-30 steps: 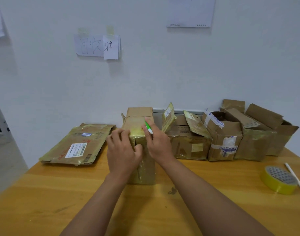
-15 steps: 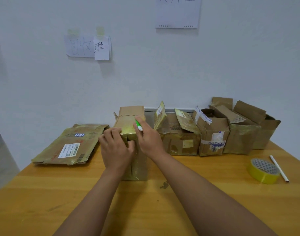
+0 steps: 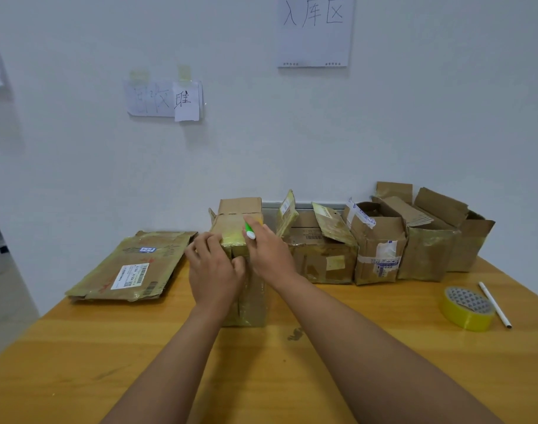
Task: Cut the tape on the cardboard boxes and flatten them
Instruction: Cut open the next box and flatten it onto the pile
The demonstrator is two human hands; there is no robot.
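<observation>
So we grip the standing box (image 3: 243, 270) left-handed (image 3: 214, 278), our right hand (image 3: 269, 254) pinching the green cutter (image 3: 249, 231) on its tape, one flattened box (image 3: 133, 266) done, four boxes (image 3: 381, 243) left.

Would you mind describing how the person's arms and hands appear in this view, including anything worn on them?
Both forearms come up from the bottom edge and are bare: no sleeves are in view, and no gloves. The left hand and the right hand show no rings, and no watch or bracelet shows on either wrist. Nothing is printed or marked on them. The upper arms lie outside the picture, so a short sleeve there cannot be ruled out.
</observation>
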